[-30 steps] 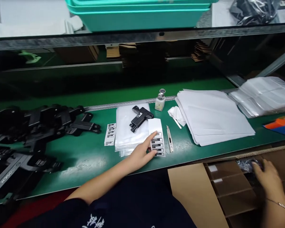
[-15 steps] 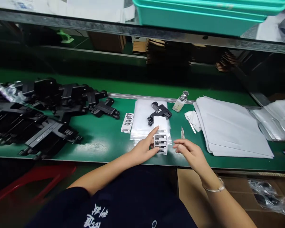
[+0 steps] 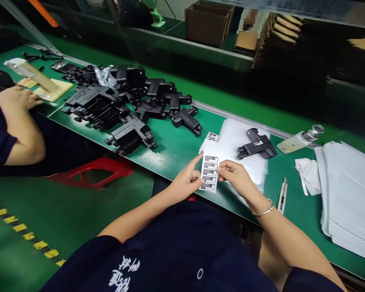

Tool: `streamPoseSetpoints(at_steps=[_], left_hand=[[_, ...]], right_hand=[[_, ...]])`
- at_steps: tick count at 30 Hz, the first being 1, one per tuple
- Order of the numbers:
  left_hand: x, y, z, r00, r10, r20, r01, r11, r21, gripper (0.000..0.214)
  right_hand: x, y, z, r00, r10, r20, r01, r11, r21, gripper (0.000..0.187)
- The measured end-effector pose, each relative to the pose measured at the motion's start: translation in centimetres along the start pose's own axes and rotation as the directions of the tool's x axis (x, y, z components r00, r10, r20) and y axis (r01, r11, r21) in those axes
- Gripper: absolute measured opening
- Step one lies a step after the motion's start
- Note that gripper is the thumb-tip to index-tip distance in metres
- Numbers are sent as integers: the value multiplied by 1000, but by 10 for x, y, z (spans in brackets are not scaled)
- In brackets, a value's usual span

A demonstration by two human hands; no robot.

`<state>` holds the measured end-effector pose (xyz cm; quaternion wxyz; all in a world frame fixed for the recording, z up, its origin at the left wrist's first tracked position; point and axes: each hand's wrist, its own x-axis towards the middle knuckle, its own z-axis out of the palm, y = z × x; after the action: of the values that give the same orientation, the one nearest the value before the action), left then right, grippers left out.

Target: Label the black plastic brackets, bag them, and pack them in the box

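A white label sheet [image 3: 211, 166] with a column of black-printed labels is pinched at its left edge by my left hand [image 3: 187, 180]. The fingers of my right hand [image 3: 233, 174] are closed at the sheet's right edge, touching one of the labels. Behind the sheet, partly hidden, lies a second label sheet [image 3: 213, 136]. A black plastic bracket [image 3: 257, 144] rests on a stack of clear plastic bags [image 3: 229, 132] just beyond my hands. To the right of my right wrist lies a utility knife [image 3: 282, 196].
Many black plastic parts [image 3: 94, 105] are heaped on the left of the green bench [image 3: 158, 162]. A pump bottle [image 3: 299, 140], crumpled white paper [image 3: 308, 174] and white sheets [image 3: 349, 194] are at the right. A co-worker's hand [image 3: 18, 97] is at far left, near a red stool [image 3: 97, 172].
The view has swung left, bringing the co-worker and red stool further into view. My right hand has moved from beside the label sheet onto its right edge; my left still holds it.
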<state>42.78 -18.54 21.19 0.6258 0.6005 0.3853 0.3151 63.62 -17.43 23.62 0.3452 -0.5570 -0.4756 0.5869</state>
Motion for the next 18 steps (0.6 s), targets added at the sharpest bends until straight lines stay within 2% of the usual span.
streamPoseSetpoints(at_steps=[4, 8, 11, 13, 16, 18], left_hand=[[-18, -12, -16, 994, -35, -100, 25, 995, -96, 81], [-30, -18, -31, 988, -57, -144, 39, 992, -124, 80], [-34, -20, -41, 988, -60, -145, 44, 993, -111, 77], [-35, -22, -47, 987, -61, -150, 46, 994, -100, 75], [-35, -28, -55, 984, -64, -165, 51, 995, -81, 72], [-35, -34, -59, 984, -58, -171, 45, 996, -81, 72]], right_hand=[[19, 5, 24, 996, -24, 88, 26, 999, -27, 36], [29, 11, 44, 988, -53, 144, 64, 995, -74, 30], [33, 11, 48, 979, -89, 183, 129, 968, -215, 28], [35, 11, 44, 972, -186, 145, 230, 879, -418, 26], [43, 15, 32, 907, -411, 91, 342, 594, -728, 27], [49, 23, 25, 874, -469, 127, 342, 408, -847, 34]])
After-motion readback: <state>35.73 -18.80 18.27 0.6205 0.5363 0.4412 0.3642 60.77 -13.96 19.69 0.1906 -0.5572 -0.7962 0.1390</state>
